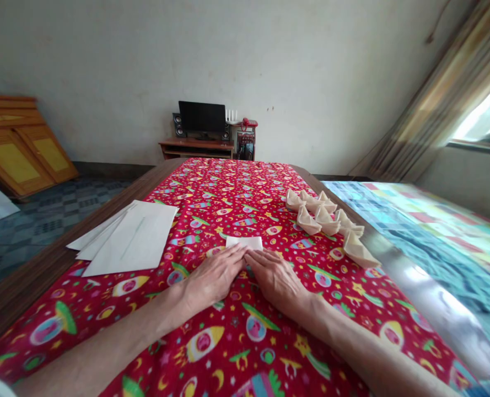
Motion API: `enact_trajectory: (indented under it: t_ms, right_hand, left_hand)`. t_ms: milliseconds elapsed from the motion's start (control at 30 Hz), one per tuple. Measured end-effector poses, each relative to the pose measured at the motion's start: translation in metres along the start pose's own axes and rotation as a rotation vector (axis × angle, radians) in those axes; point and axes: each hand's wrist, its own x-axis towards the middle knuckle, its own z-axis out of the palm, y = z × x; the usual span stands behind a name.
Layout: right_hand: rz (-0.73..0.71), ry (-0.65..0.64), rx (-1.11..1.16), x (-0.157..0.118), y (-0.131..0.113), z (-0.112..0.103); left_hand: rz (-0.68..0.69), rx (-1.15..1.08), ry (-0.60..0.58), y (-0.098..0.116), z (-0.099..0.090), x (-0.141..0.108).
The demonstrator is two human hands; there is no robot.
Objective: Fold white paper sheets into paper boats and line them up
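Observation:
A small white folded piece of paper [243, 241] lies on the red patterned cloth in front of me. My left hand [223, 270] rests on its near edge, fingers stretched out and lying flat. From the other side my right hand [273, 275] presses on the same edge, also with flat, extended fingers. The fingertips of both hands meet at the middle of the paper and hide its near part. To the left lies a fanned stack of white paper sheets [135, 237]. On the right sit several cream folded paper shapes [327, 220], grouped close together.
The red cloth [228, 342] covers most of a long brown table [116, 226]. Beyond its far end stands a desk with a monitor [202, 117] and speakers. A wooden cabinet [21, 149] is at the left, a bed with a colourful cover [435, 231] at the right.

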Motion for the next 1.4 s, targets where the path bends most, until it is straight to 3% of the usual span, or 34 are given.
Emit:
enact_trajectory:
  t_ms: [200,467,567,767,1000,1133,1200,1300,1400]
  right_hand:
    - [-0.036,-0.02,0.015,-0.014,0.008,-0.007]
    - [0.049,-0.095,-0.015,-0.024,0.011,-0.017]
    - [0.146,-0.093,0.035,-0.021,0.013,-0.019]
    - [0.467,0.089,0.049,-0.009,0.027,-0.005]
    - [0.689,-0.098,0.217,0.008,0.024,0.001]
    - [0.65,-0.05,0.327,0.003,0.021,0.001]
    - [0.574,0.034,0.318,0.0,0.021,-0.001]
    - [0.411,0.214,0.138,-0.003,0.021,-0.007]
    - [0.241,0.276,-0.073,-0.004,0.018,-0.016]
  left_hand:
    - [-0.03,0.112,-0.085,-0.002,-0.003,-0.013]
    - [-0.069,0.119,0.004,-0.014,-0.002,-0.033]
    - [-0.071,0.082,0.041,-0.018,-0.002,-0.032]
    - [-0.071,0.03,0.12,-0.016,-0.008,-0.025]
    - [-0.043,-0.006,0.21,-0.016,0.0,-0.026]
    - [-0.087,-0.036,0.306,-0.022,0.001,-0.026]
    - [-0.115,-0.031,0.368,-0.023,-0.002,-0.024]
    - [-0.124,-0.001,0.428,-0.021,-0.012,-0.02]
    - [-0.098,0.059,0.45,-0.014,-0.018,-0.018]
